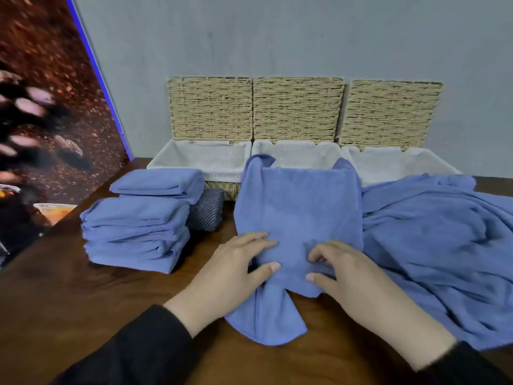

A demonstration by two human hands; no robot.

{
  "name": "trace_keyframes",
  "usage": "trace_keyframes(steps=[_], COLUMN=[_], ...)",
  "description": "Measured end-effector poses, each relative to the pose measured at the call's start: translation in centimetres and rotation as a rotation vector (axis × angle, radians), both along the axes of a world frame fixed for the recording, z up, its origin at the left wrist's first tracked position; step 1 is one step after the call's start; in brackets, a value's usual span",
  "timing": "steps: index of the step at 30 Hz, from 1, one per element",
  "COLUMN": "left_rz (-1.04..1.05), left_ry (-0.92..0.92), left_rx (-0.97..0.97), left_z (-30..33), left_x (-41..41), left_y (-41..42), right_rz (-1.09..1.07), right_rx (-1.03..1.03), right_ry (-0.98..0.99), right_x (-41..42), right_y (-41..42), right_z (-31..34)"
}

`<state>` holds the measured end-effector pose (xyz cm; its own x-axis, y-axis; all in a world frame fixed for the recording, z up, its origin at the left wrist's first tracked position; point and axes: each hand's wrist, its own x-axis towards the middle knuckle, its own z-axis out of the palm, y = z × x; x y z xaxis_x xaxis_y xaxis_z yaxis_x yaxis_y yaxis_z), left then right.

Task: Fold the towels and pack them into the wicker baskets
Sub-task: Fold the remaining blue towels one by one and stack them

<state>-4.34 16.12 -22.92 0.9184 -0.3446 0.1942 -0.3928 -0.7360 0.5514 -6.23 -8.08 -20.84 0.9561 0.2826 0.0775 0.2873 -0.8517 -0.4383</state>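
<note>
Head view: a blue towel lies in the middle of the brown tabletop, its far edge over the front rim of the mid basket. The near part is bunched up. L hand and R hand both rest on the near part, w/ fingers curled and thumbs pinching the cloth, so each grip is closed on the towel. Dark sleeves cover both arms.

At the left there is a stack of folded blue towels, and a dark striped cloth just beside it, behind. At the right, a pile of unfolded blue towels is spread on the tabletop, touching the towel in work.

At the back, 3 wicker baskets in a row against the grey wall: left basket, mid, right basket. All have white lining, and lids standing up open. I see no towels inside them.
</note>
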Motion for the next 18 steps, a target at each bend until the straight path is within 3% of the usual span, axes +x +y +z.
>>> trace_keyframes(steps=[7, 14, 17, 18], left_rz=[0.008, 0.017, 0.179, 0.219], left_ry=[-0.268, -0.535, -0.600, -0.556], left_rx=[-0.029, -0.133, -0.020, 0.049], left_z=[0.9, 11.5, 14.3, 14.5], left_x=[1.3, 3.4, 6.2, 7.3], left_y=[0.7, -0.2, -1.1, -1.4], right_rz=[-0.076, -0.195, -0.250, -0.265], right_rx=[0.121, 0.298, 0.455, 0.416], right_ry=[-0.182, -0.257, -0.314, -0.326], right_x=[-0.2, 1.0, 3.7, 4.8], right_y=[0.0, -0.3, 0.4, 0.6], right_z=[0.7, 10.1, 12.1, 12.1])
